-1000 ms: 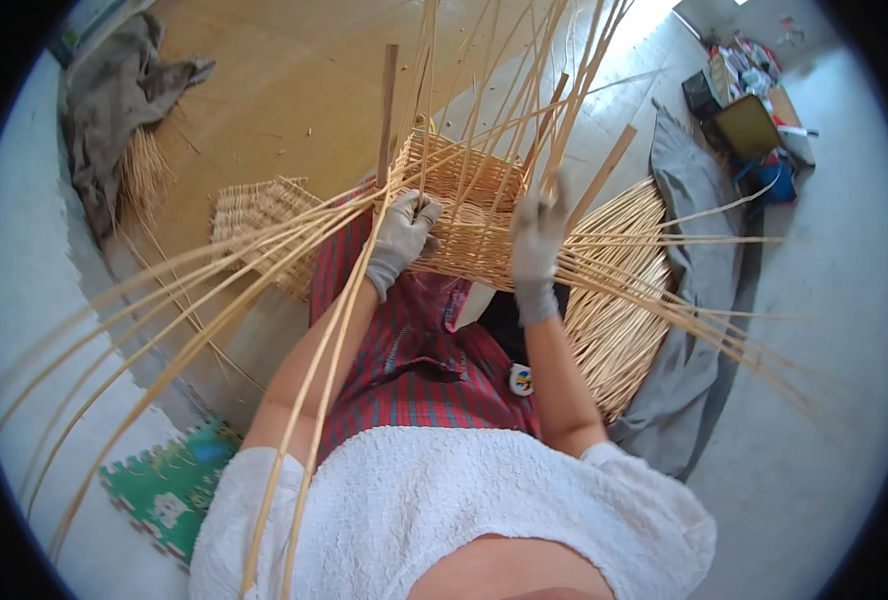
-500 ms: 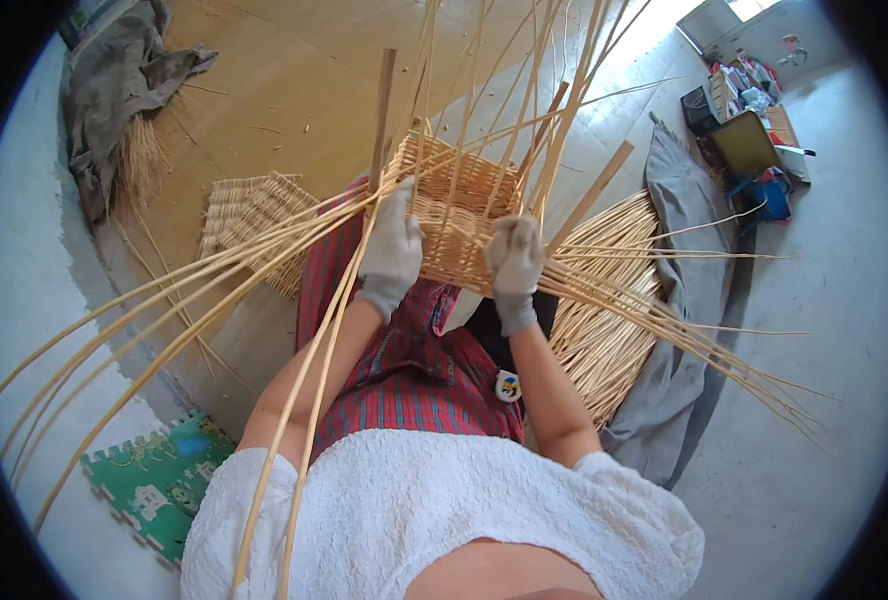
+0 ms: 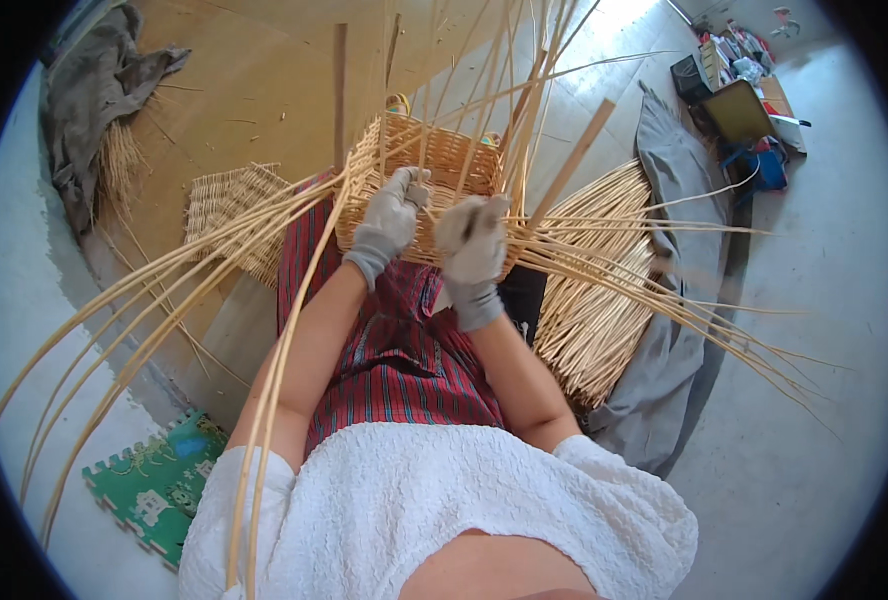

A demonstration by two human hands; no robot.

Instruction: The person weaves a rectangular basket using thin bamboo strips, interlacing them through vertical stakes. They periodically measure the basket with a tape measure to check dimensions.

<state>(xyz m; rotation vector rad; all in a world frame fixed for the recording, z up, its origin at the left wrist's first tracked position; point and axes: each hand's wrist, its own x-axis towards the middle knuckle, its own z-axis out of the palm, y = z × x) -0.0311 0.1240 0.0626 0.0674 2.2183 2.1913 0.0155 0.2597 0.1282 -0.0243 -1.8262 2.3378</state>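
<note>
A rectangular wicker basket (image 3: 449, 150), half-woven, sits over my lap, with long upright rods rising from its walls. Both my hands wear light grey knit gloves. My left hand (image 3: 392, 215) is closed at the near wall, its fingers curled around a thin wicker strand. Just to its right, my right hand (image 3: 474, 240) is closed in a slightly blurred fist by the near right corner. What it holds is hidden. Bundles of long wicker rods (image 3: 174, 252) fan out from the basket to the left and right, and two pass over my left forearm.
A woven panel (image 3: 229, 215) lies at the left. To the right, a pile of cut rods (image 3: 599, 290) rests by a grey cloth (image 3: 679, 270). A green foam mat (image 3: 149, 490) is at lower left. Boxes and a blue bag (image 3: 764, 165) stand at far right.
My hands have come closer together along the near wall, the right one moving left. The basket sits slightly further left in view and tips to show more of its inside.
</note>
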